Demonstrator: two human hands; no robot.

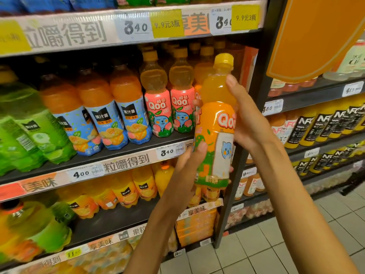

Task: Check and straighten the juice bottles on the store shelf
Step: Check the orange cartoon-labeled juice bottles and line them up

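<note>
Both hands hold one orange Qoo bottle (pixel 214 123) upright, off the shelf and in front of its right end. The left hand (pixel 189 161) grips low on the label, thumb pressed to the front; the right hand (pixel 245 119) wraps the far side, its thumb up at the shoulder. Just left of the hands stand two pink Qoo bottles (pixel 170 107) (labels forward). Best to turn the logo outward and set it beside them, flush.

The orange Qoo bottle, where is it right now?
In the head view the orange Qoo bottle is held off the shelf, right of centre, between the left hand and right hand, just right of the pink Qoo bottles.
</note>
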